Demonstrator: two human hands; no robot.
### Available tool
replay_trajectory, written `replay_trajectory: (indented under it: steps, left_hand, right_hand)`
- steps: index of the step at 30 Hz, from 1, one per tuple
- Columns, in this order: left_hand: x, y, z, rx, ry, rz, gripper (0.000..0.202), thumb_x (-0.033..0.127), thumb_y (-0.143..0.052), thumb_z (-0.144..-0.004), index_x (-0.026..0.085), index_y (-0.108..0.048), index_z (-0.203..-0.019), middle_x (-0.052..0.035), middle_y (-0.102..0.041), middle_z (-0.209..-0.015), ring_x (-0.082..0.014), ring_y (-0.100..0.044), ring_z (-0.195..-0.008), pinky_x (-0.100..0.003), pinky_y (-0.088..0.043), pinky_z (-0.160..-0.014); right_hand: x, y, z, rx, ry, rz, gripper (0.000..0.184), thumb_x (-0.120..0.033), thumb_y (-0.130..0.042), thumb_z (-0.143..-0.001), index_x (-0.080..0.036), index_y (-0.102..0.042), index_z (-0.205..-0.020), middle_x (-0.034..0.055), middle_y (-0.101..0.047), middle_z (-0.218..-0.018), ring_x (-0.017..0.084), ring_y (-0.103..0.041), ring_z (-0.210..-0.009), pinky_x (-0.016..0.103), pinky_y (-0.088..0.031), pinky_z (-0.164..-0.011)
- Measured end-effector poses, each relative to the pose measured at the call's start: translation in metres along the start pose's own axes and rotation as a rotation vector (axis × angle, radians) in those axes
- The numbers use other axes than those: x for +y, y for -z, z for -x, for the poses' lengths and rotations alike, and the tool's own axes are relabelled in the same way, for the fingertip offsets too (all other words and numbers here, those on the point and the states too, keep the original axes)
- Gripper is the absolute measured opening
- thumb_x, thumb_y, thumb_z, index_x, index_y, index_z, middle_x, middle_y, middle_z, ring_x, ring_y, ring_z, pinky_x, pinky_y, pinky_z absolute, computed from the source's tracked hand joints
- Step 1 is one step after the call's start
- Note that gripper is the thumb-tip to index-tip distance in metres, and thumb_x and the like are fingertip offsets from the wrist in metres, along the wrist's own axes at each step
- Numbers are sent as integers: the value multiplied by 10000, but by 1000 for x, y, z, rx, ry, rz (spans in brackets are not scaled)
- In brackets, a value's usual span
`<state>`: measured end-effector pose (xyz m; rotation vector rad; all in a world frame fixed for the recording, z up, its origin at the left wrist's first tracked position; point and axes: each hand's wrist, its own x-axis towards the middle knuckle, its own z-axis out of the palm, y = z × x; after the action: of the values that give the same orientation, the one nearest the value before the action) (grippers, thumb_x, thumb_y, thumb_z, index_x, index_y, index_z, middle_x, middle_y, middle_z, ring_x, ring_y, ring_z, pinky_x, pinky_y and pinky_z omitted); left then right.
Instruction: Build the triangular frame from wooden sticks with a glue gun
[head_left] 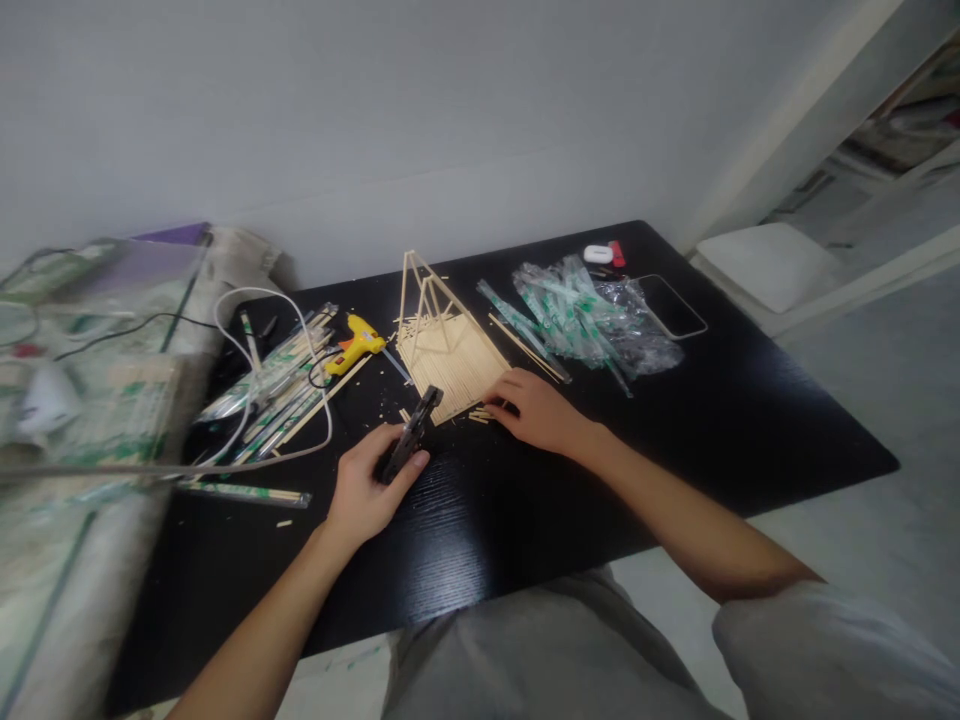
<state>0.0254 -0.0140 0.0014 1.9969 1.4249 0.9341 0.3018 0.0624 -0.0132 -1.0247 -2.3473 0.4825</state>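
A model built of pale wooden sticks (454, 368) sits near the middle of a black table (712, 430), its flat base formed of slender rods laid tightly side by side, like planking. Thin peaked frames (403, 290) stand at its far left part, with slanting sticks meeting at narrow tips; the near part of the base is bare.

At the near right corner, the right hand (544, 412) bends its fingers inward, thumb and forefinger close together; whether they grip a piece cannot be told. Short stick offcuts (480, 415) lie just beside them. The left hand (367, 485), near the model's near left corner, has its fingers closed around a black tool (411, 435) that points up toward the base.

To the left of the model rests a yellow glue gun (356, 345), and beyond it a heap of wrapped sticks (289, 375) crossed by a looping white cable (255, 290). To the right, loose sticks (525, 345) lie beside a spread of crumpled green-and-clear wrappers (562, 310). A dark-faced phone (667, 305) lies at their far side, near a small white case (598, 255) and a red object (617, 254). Behind the table rises a pale wall (450, 120).
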Motion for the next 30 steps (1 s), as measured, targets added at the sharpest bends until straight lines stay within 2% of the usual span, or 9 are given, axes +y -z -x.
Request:
replay_trajectory:
  steps: [3, 11, 19, 23, 28, 30]
  left_hand:
    - [0, 0, 0, -1, -6, -1, 250, 353, -648, -910, 171, -678, -1080, -51, -705, -923, -192, -664, -851, -316, -507, -799]
    - [0, 0, 1, 2, -20, -1, 247, 348, -651, -916, 181, -671, -1096, -57, -713, -967, -204, -674, -898, -327, -507, -825]
    - [0, 0, 1, -3, -2, 5, 254, 357, -646, -912, 179, -674, -1091, -67, -726, -988, -215, -679, -922, -340, -511, -856]
    - [1, -1, 0, 1, 18, 9, 248, 372, -648, -905, 184, -679, -1063, -58, -724, -957, -210, -674, -889, -332, -513, -823]
    - [-1, -4, -2, 7, 73, 68, 258, 393, -649, -903, 178, -694, -1040, -57, -728, -934, -207, -672, -861, -320, -511, -796]
    - [-1, -4, -3, 9, 100, 101, 272, 405, -650, -903, 180, -700, -1047, -57, -735, -957, -211, -676, -882, -321, -513, -811]
  right_hand:
    - [1, -2, 0, -31, -38, 40, 67, -166, -659, -933, -143, -696, -881, 95, -687, -910, 234, -593, -907, 371, -494, -859]
    - [-7, -2, -1, -99, -83, 138, 75, -178, -669, -938, -143, -678, -873, 87, -673, -911, 233, -578, -903, 355, -463, -852]
    - [-7, -15, 1, -96, -94, 244, 126, -134, -545, -990, -136, -630, -897, 134, -650, -944, 281, -560, -941, 410, -461, -836]
    - [-4, -12, 1, 8, -148, 87, 114, -144, -519, -997, -162, -589, -909, 118, -658, -948, 258, -577, -904, 394, -476, -813]
    - [11, 7, -8, 133, -363, -287, 39, -200, -569, -944, -185, -599, -923, 45, -690, -848, 202, -651, -807, 348, -501, -768]
    - [21, 16, -18, 141, -433, -487, 62, -242, -614, -897, -181, -615, -892, 42, -705, -833, 187, -661, -755, 325, -513, -712]
